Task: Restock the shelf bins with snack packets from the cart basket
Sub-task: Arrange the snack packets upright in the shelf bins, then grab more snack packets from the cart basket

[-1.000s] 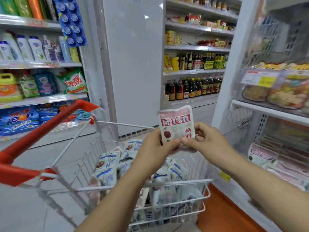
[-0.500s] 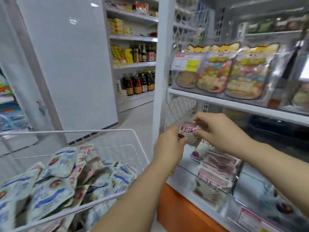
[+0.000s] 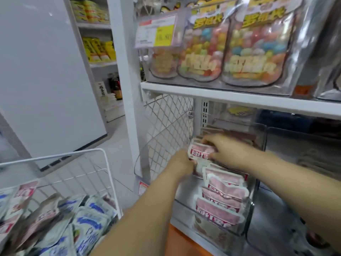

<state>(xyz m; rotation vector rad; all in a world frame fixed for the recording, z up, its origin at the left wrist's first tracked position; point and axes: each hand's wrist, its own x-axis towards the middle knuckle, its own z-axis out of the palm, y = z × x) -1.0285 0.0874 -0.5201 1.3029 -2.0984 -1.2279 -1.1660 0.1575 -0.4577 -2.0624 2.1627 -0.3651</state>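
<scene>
A pink and white snack packet is held inside the clear shelf bin, at the back of a row of matching pink packets. My right hand grips the packet from above and the right. My left hand holds its lower left edge, its fingers hidden behind the hand. The white wire cart basket sits at the lower left, filled with several blue and white packets and some pink ones.
Large bags of coloured snacks fill the shelf above, behind a price tag. A white wire mesh panel closes the shelf's left side. A white upright post stands between cart and shelf. Another clear bin lies to the right.
Both hands have carried the pink packet from over the cart, past the shelf front, down into the clear bin. The view has swung right toward the shelf.
</scene>
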